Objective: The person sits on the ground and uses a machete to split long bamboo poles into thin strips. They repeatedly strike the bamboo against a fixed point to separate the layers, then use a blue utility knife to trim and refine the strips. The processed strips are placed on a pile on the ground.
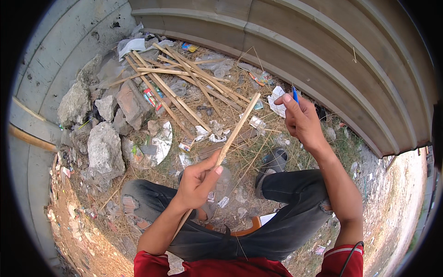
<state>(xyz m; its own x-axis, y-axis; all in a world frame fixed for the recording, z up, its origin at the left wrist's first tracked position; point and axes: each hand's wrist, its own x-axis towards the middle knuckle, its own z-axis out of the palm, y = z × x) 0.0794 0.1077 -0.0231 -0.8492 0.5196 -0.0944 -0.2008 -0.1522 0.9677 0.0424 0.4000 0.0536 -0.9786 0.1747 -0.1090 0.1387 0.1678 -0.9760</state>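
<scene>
My left hand [196, 184] is closed around a long, pale wooden strip [241, 122]. The strip slants up and to the right, and its lower end runs down past my wrist, over my left thigh. Off to the right, my right hand [302, 120] is raised, closed on a slim blue object [295, 93] with a narrow dark tip; most of it is hidden by my fingers, so I cannot make out its kind. It is apart from the strip. Beyond my hands lies a loose pile of similar wooden strips [184, 69], crossing one another on the ground.
Chunks of broken concrete [105, 147] and a reddish stone [133, 104] lie at the left. A ribbed metal sheet wall [295, 37] closes off the back and right; a grey panel [78, 46] stands at the left. Dry grass, plastic and paper scraps [277, 101] litter the ground.
</scene>
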